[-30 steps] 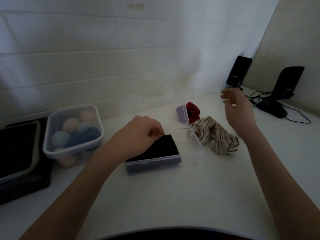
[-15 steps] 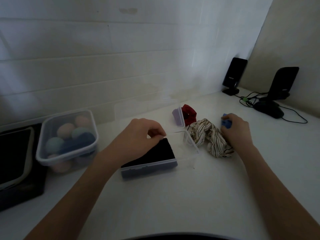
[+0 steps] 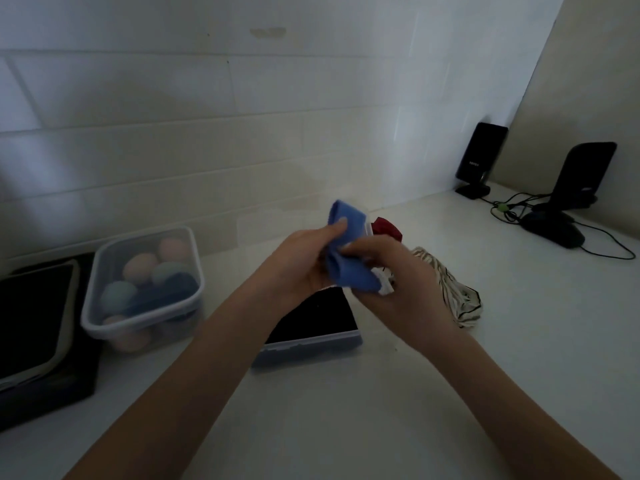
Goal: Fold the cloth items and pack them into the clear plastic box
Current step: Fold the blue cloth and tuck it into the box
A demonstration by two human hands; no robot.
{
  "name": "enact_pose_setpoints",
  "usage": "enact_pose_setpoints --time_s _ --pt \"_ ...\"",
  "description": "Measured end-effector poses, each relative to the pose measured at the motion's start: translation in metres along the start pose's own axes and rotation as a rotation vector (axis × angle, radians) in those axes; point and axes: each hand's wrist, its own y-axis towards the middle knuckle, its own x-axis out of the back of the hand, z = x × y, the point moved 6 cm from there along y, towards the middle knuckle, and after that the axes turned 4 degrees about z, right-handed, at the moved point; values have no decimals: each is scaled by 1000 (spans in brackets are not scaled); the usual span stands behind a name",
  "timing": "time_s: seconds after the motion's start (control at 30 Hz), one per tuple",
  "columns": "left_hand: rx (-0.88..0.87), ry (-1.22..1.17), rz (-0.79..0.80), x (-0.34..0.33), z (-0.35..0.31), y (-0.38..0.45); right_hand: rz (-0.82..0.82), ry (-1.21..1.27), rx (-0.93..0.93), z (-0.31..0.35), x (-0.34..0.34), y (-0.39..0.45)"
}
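We have just lifted the blue cloth [image 3: 349, 258] off the counter [image 3: 346, 410]; both hands now pinch it above the clear plastic box [image 3: 311, 344], left hand [image 3: 304, 261] and right hand [image 3: 388, 271] clamped on its edges, so folding seems to be starting. We count 1 black cloth [image 3: 318, 313] packed, 1 striped cloth [image 3: 453, 289] and 1 red cloth [image 3: 386, 228] waiting near the far edge.

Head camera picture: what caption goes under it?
Both hands hold a blue cloth above the clear box.
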Motion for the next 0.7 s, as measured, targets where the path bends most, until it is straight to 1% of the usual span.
enact_pose_setpoints --time_s 0.03,0.1,0.2,0.33,0.4,0.53,0.6,0.7 --pt "-27 -18 -25 4 1 1 39 -2 19 1 -5 -2" --pt "-71 29 -36 9 2 0 79 24 19 0 -9 -3" --pt "-95 132 44 9 4 -6 33 165 -27 -2 -6 0" --pt "-60 180 115 0 7 -13 -57 434 -186 -6 0 4" --pt "-42 190 109 -2 9 -13 -86 497 -258 -9 1 4" --pt "-28 240 84 -2 9 -15 -130 705 -400 -17 0 3" --pt "-27 255 87 -2 9 -16 -125 695 -408 -17 1 3" --pt "-13 278 131 -5 8 -19 -118 555 -388 -15 4 4"
